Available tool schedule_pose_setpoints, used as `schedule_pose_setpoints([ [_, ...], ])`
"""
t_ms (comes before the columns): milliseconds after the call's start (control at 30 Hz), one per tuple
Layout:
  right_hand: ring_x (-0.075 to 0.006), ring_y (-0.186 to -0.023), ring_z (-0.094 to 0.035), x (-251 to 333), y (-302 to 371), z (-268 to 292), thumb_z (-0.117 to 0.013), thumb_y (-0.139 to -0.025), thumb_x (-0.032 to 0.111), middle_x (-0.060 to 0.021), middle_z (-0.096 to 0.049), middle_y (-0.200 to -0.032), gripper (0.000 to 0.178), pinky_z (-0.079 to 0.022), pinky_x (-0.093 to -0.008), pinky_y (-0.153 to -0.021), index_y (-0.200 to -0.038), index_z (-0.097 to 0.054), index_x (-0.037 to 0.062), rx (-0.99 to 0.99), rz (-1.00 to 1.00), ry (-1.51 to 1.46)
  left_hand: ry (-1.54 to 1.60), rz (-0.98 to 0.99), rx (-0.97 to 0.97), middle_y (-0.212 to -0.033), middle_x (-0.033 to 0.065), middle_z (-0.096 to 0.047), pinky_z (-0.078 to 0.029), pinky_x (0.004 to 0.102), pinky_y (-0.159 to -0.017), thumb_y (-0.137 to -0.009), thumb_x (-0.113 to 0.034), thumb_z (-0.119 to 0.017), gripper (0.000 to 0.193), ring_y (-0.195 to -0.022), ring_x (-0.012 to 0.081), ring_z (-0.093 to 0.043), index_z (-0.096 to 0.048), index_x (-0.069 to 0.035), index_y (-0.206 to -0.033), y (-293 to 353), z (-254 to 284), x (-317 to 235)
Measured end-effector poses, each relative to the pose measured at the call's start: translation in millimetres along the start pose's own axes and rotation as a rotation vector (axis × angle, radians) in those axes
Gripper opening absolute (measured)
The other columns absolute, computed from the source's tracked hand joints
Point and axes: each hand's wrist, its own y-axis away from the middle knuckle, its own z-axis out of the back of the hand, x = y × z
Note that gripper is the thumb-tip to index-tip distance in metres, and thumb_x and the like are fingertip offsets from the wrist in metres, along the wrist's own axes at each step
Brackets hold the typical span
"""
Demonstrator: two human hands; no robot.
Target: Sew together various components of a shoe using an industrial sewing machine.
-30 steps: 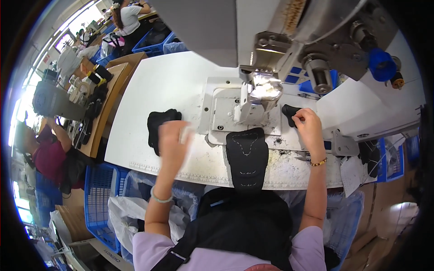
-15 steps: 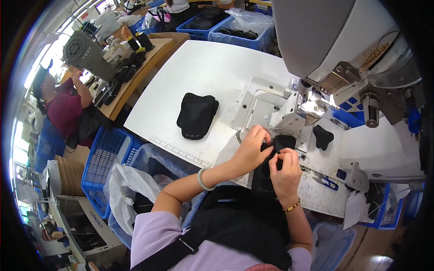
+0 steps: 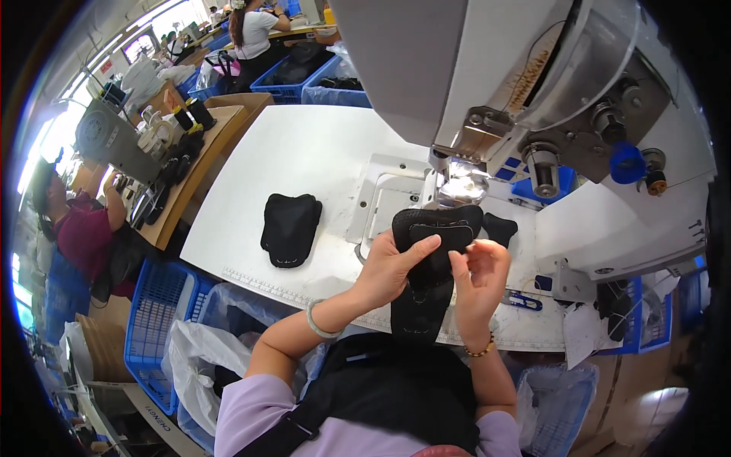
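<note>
A black padded fabric piece (image 3: 431, 263) is raised in front of the sewing machine head, its wide end up. It looks like two layers, a smaller pad lying over a longer panel with pale stitch marks low down. My left hand (image 3: 387, 273) grips its left side, thumb across the front, the other fingers hidden behind. At the right edge my right hand (image 3: 483, 286) pinches with thumb and fingertips. Farther left on the white table lies a stack of black fabric pieces (image 3: 291, 230). A small black piece (image 3: 499, 228) rests behind the held one.
The sewing machine (image 3: 472, 129) overhangs the back right of the white table (image 3: 304, 145). Blue-handled thread snips (image 3: 522, 302) lie at right. Blue baskets (image 3: 156, 335) with plastic liners stand left. A co-worker in a maroon shirt (image 3: 87, 236) sits at another machine.
My hands have lifted the fabric piece off the table and spread its wide end upward. My left thumb now presses on its front. The whole view has shifted, moving the table leftward.
</note>
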Motion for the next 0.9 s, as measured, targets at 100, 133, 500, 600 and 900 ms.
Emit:
schedule_pose_setpoints([
  [100,-0.0046,-0.070,-0.048,0,-7,9,-0.067,-0.082,0.001,-0.0002,-0.049,-0.083,0.017,-0.042,-0.0175,-0.064,-0.089,-0.051,0.0027,0.066,-0.179,-0.046,-0.081,-0.007,0.055,-0.091,0.0060,-0.065,-0.052,0.0243,-0.068,-0.090,-0.013,-0.060,0.021,-0.079,0.0106,-0.062,-0.058,0.003,-0.103,0,5,1],
  [133,-0.0035,-0.070,-0.047,-1,-9,10,-0.066,-0.083,0.002,0.0007,-0.049,-0.082,0.014,-0.041,-0.0173,-0.064,-0.086,-0.052,0.0025,0.110,-0.202,-0.037,-0.081,-0.008,0.060,-0.091,0.0060,-0.065,-0.052,0.0243,-0.068,-0.090,-0.013,-0.060,0.021,-0.079,0.0106,-0.062,-0.058,0.003,-0.103,-1,6,1],
  [500,-0.0038,-0.068,-0.047,-5,-12,5,-0.065,-0.083,0.001,0.0005,-0.049,-0.082,0.013,-0.041,-0.0177,-0.062,-0.084,-0.052,0.0035,0.112,-0.215,-0.080,-0.212,-0.012,0.022,-0.087,0.0041,-0.065,-0.050,0.0222,-0.066,-0.089,-0.017,-0.061,0.020,-0.076,0.0082,-0.060,-0.061,0.002,-0.097,-5,12,-2],
  [600,-0.0092,-0.070,-0.049,-13,-9,13,-0.067,-0.081,0.001,-0.0026,-0.050,-0.084,0.016,-0.042,-0.0224,-0.063,-0.086,-0.052,0.0039,0.048,0.040,0.145,-0.321,-0.025,0.017,-0.087,0.0037,-0.065,-0.050,0.0218,-0.066,-0.089,-0.017,-0.062,0.022,-0.076,0.0075,-0.059,-0.061,0.003,-0.099,-5,8,-11],
  [900,-0.0155,-0.088,-0.046,-12,-30,31,-0.070,-0.070,0.011,0.0011,-0.047,-0.097,0.028,-0.035,-0.0319,-0.070,-0.096,-0.069,0.0209,0.237,1.168,0.926,-0.447,-0.122,-0.046,-0.084,0.0022,-0.065,-0.048,0.0208,-0.063,-0.088,-0.017,-0.062,0.020,-0.074,0.0058,-0.058,-0.063,0.003,-0.093,-5,-5,-26],
])
